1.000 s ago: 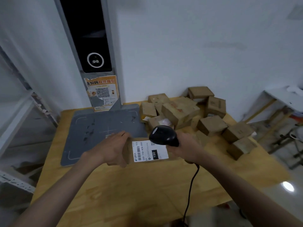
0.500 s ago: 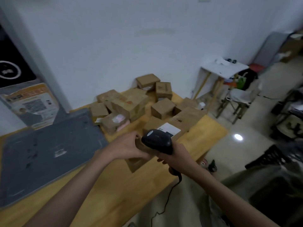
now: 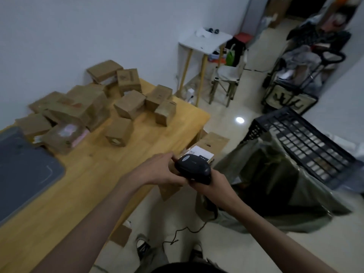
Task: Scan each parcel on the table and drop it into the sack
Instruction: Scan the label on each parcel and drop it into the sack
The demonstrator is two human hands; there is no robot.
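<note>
Apparently both hands grip: left (image 3: 157,170) holds cardboard parcel (image 3: 206,146), right (image 3: 208,184) the rounded black scanner (image 3: 192,166).

Bare forearms, no sleeves; dark top (image 3: 189,267), dark-and-white shoes (image 3: 142,246).

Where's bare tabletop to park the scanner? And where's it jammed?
Bare wood on the table runs along the near edge, between the grey mat and the left hand. A smaller bare strip lies at the far right corner, beyond the parcels. The back half against the wall is crowded with them.
</note>
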